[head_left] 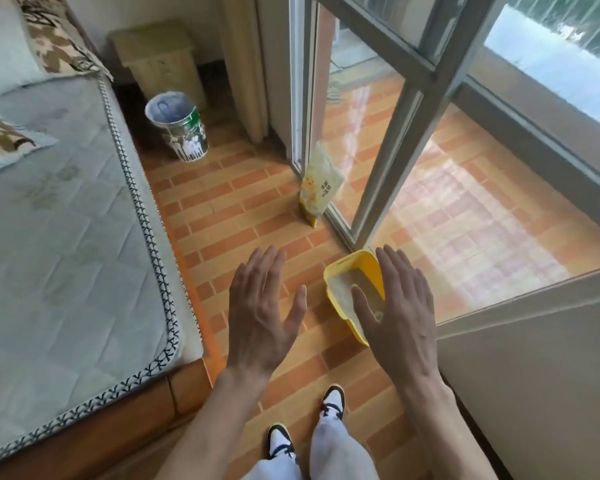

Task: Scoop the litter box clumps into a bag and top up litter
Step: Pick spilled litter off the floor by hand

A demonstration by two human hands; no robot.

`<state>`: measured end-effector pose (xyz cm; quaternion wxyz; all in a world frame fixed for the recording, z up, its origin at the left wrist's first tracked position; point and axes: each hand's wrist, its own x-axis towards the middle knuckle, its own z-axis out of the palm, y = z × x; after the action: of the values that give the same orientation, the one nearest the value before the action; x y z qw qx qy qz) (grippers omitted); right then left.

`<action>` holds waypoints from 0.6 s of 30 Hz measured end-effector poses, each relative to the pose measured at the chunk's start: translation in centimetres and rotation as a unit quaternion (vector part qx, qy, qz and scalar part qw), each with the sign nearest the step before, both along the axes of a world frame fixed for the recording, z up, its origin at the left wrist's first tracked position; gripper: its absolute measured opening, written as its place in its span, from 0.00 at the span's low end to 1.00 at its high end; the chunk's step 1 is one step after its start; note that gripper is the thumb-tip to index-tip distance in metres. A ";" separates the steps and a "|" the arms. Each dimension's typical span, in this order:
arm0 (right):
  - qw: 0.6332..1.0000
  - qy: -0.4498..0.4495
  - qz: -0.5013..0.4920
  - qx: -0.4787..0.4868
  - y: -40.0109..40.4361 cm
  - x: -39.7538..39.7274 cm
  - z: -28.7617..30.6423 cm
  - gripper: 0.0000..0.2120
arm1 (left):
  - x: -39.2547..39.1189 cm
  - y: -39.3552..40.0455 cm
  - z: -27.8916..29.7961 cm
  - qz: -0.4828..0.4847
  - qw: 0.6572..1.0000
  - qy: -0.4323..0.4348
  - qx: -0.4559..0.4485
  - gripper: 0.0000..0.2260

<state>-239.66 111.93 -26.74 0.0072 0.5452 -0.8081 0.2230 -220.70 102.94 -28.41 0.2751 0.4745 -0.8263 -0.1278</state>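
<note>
A yellow litter box (340, 268) holding pale litter sits on the orange tiled floor by the sliding door track. My right hand (399, 306) hangs in the air in front of it with straight fingers, covering its right side. To the left, my left hand (260, 306) is also held out flat and holds nothing. A yellow and white litter bag (318, 187) stands upright against the door frame, farther away. A bin (179, 129) lined with a plastic bag stands beyond, near the bed. No scoop is visible.
A bed with a bare mattress (59, 216) fills the left side. A sliding glass door frame (388, 161) runs diagonally on the right, with a pale wall panel (541, 375) below it. A small wooden cabinet (156, 53) stands in the far corner. My feet (333, 400) stand on the tiles.
</note>
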 end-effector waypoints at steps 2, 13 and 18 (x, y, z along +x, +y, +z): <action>1.000 -0.018 0.005 -0.018 -0.8 0.4 -1.4 0.31 | 0.8 -0.3 -1.5 0.021 1.000 0.005 0.005 0.24; 0.997 -0.044 0.068 -0.008 -6.7 -1.5 -15.7 0.28 | 0.9 -4.2 -16.0 0.092 0.995 0.028 0.016 0.23; 0.990 -0.055 0.122 0.031 -9.3 -2.6 -24.2 0.30 | 1.0 -5.6 -24.7 0.099 0.994 0.031 0.012 0.22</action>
<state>-242.22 102.66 -50.95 -0.0813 0.6268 -0.7409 0.2270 -219.69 97.38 -53.13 0.3063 0.5533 -0.7645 -0.1250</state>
